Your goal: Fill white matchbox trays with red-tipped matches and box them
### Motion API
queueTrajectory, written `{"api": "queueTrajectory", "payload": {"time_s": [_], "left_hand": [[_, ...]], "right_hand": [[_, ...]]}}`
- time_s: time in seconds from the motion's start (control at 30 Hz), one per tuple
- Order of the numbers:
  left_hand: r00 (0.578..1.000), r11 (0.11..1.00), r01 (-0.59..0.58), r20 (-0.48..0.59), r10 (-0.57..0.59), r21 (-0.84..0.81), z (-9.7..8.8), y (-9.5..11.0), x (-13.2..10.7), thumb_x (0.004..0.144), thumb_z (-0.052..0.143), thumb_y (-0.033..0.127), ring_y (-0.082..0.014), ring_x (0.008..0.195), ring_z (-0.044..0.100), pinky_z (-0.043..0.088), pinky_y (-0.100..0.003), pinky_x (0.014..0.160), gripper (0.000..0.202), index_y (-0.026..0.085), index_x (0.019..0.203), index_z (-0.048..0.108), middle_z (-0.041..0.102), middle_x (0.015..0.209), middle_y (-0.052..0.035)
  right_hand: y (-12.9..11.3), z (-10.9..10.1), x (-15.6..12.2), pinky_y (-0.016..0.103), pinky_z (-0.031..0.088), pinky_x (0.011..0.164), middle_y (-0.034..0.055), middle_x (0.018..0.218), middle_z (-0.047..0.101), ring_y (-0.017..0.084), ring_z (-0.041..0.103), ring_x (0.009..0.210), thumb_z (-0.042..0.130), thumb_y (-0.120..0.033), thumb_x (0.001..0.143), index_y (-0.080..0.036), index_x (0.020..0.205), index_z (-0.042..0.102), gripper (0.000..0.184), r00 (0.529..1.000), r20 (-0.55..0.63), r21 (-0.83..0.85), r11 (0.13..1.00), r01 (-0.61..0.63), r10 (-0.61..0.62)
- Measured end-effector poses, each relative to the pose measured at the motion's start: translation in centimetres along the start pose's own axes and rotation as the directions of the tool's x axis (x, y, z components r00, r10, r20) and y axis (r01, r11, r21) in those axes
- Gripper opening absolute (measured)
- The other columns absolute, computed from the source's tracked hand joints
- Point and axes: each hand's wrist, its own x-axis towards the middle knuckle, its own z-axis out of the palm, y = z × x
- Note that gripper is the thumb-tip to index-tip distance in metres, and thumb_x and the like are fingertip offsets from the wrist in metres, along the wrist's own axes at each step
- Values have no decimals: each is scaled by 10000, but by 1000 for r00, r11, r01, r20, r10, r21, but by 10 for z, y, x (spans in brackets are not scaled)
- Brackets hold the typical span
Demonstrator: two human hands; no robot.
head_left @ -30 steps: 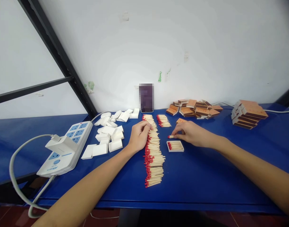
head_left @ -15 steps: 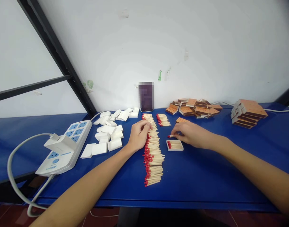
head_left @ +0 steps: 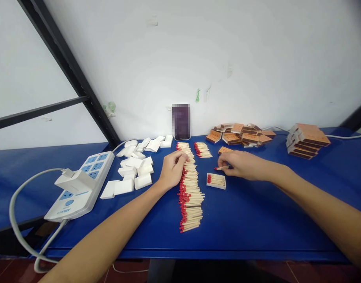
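My right hand (head_left: 242,165) pinches a few red-headed matches (head_left: 221,168) between thumb and fingers, their heads pointing left. They are just above and right of a small white matchbox tray (head_left: 216,186), which has several matches lying in it. My left hand (head_left: 174,169) rests at the left edge of a long row of loose matches (head_left: 192,184), fingers curled together over the red heads; what they hold, if anything, is hidden. A smaller group of matches (head_left: 203,150) lies behind, to the right of the row. Partly behind my right hand is an orange matchbox sleeve (head_left: 224,150).
White matchbox trays (head_left: 137,165) are scattered left of the row. Orange matchbox sleeves (head_left: 241,134) are heaped at the back, with stacked matchboxes (head_left: 308,139) farther right. A phone (head_left: 182,122) leans on the wall. A power strip (head_left: 83,184) with cables lies left on the blue table (head_left: 251,224).
My right hand has moved slightly right and up from the white tray, still pinching matches. My left hand stays beside the row. The whole view has shifted a little.
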Motion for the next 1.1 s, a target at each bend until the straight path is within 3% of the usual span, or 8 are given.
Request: {"api": "queueTrajectory", "payload": {"time_s": [0.2,0.37,0.53,0.8,1.1], "left_hand": [[1000,1000,10,1,-10,-23,-1,0,0,921,445,299,-150,679,512,363,-271,672,314,164,688,607,573,677,-3],[1000,1000,0,-27,-1,-25,-1,1,-1,922,446,286,-159,723,542,380,-277,711,312,168,687,612,600,724,-13],[999,999,-9,-32,8,-35,-1,2,-1,919,453,264,-160,733,554,390,-280,723,303,169,681,615,606,728,-15],[1000,999,-18,-26,17,-35,-1,1,-2,923,454,253,-152,716,546,392,-269,703,300,167,686,615,607,719,-8],[1000,1000,-8,-17,8,-16,0,1,-1,921,451,274,-157,710,541,384,-275,697,306,168,685,613,597,712,-12]], "right_hand": [[0,-4,-1,278,345,573,31,801,639,184,573,692,579,-238,808,-224,838,648,77,998,58,-13,1000,-19,20],[-1,-5,1,283,342,600,40,824,647,193,569,722,562,-256,817,-207,869,646,111,999,22,-42,998,-45,45],[-12,-11,-4,277,371,626,44,880,642,168,557,702,566,-346,850,-193,887,653,180,999,-40,115,993,18,-13],[-47,-14,-14,277,395,604,42,825,673,174,577,695,583,-409,852,-193,843,677,236,998,57,208,978,0,-12],[-50,-10,-17,275,420,605,38,821,688,163,586,673,582,-448,860,-186,897,689,285,994,113,262,965,-18,-12]]}}
